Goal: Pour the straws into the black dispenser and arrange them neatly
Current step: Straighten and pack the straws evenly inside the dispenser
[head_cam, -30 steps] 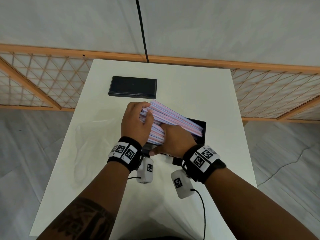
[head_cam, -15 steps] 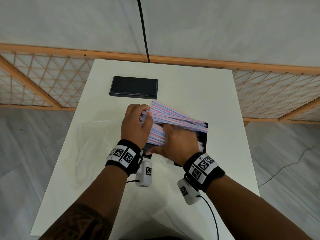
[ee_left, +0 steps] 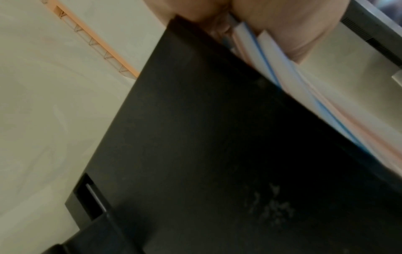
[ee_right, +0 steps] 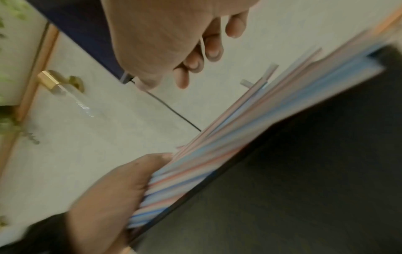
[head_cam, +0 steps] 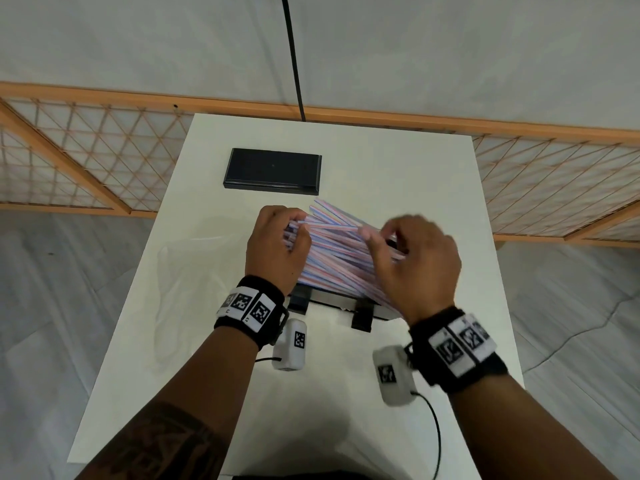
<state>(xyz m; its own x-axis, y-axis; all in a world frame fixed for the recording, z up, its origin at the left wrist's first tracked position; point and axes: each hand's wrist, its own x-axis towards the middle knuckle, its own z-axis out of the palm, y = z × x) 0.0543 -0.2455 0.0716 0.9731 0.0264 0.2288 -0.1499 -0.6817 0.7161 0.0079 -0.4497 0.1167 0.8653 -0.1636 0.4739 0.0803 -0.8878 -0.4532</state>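
A bundle of pink, blue and white striped straws (head_cam: 339, 258) lies slanted across the open top of the black dispenser (head_cam: 332, 301), fanned out and uneven. My left hand (head_cam: 294, 233) grips the straws' left ends, fingers curled round them; the left wrist view shows the straws (ee_left: 282, 82) under my fingers (ee_left: 304, 34) above the dispenser wall (ee_left: 195, 154). My right hand (head_cam: 388, 237) hovers blurred over the right ends, loosely curled. In the right wrist view it (ee_right: 195, 56) holds nothing, clear above the straws (ee_right: 217, 163).
A flat black rectangular lid (head_cam: 272, 171) lies on the white table (head_cam: 207, 306) beyond the dispenser. A black cable (head_cam: 292, 57) hangs at the table's far edge. Wooden lattice screens (head_cam: 69, 161) stand on both sides, with grey floor below.
My right hand has come off the middle of the bundle and moved up and to the right. The straws now fan out more. My left hand keeps its hold on the left ends.
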